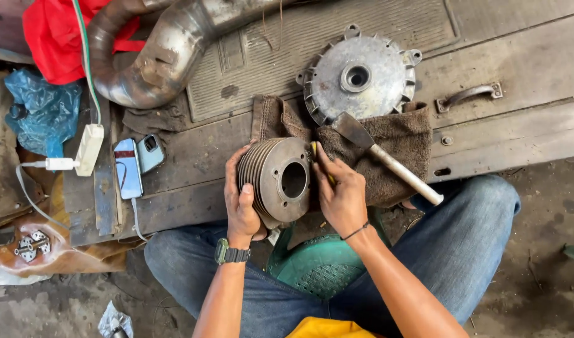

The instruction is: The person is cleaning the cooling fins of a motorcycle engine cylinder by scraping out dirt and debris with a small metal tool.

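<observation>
**Finned cylinder held between both hands, bore facing up**

Held upright-ish on edge at near rim of wooden surface point(518, 69), just above lap: a grey finned engine cylinder point(280, 179), round bore toward camera, flat gasket face tilted slightly rt. Long axis (bore line) ran roughly L-R, leaning toward viewer; fins stacked off to the L side.

Left hand point(242, 203): wrapped around finned side from the L, thumb over near edge, fingers curled behind fins. Firm grasp, carrying the wt. Wristwatch point(229, 253) on that wrist.

Right hand point(342, 195): directly rt of cylinder, touching flange edge, fingers pinched on a small yellow item point(314, 150), prob. abrasive scrap or cloth; too hidden to tell which. Pressed against upper-rt rim of gasket face. Thin band on wrist.

So: cylinder sat between hands, L of right hand, rt of left; both in contact, left hand bearing, right hand working at face.

Beyond right hand, further from body: brown rag point(399, 141) spread on surface, scraper w/ pale handle point(387, 161) lying diagonally on it, blade pointing up-L, handle end close to rt forearm side. Past that, round finned metal cover point(359, 78) partly on rag.

Away to L of left hand: two phones point(137, 164), white charger plug point(90, 149) w/ cable, bent exhaust pipe point(155, 59), red cloth point(52, 37), blue plastic bag point(40, 109). Green stool point(321, 266) underneath, between jeans-clad knees.
</observation>
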